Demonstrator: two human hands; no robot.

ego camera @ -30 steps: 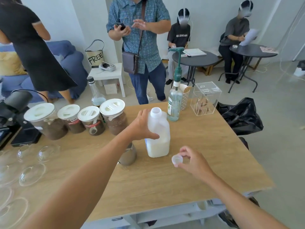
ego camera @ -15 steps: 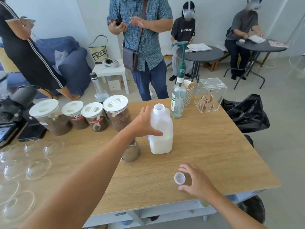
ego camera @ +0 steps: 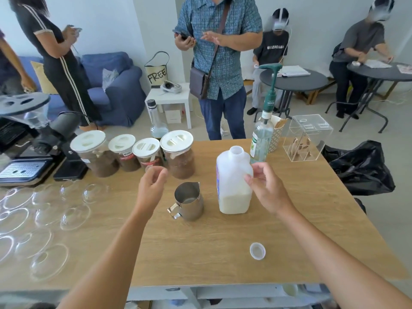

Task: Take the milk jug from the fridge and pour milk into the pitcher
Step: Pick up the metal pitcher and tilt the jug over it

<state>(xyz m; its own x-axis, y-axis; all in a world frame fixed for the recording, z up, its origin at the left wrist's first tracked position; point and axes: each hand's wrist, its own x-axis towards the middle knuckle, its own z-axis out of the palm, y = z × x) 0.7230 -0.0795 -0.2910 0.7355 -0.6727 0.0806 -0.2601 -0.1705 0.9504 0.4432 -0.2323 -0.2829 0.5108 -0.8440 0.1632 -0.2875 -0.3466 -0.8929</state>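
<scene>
Milk jug [ego camera: 234,181], uncapped and partly full, stands on the surface [ego camera: 200,253] beside the steel pitcher [ego camera: 189,202], probably light and squashy, right grip [ego camera: 267,190] curled round its upper side, left grip [ego camera: 149,188] loose, empty.

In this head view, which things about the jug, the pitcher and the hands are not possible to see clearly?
- Head view: whether the right hand grips the milk jug or only touches it; the hand itself covers the contact.
- Head view: the jug label is turned sideways; only its edge shows.
- Head view: the pitcher bottom; reflections hide any contents.
- The fridge lies outside the frame.
</scene>
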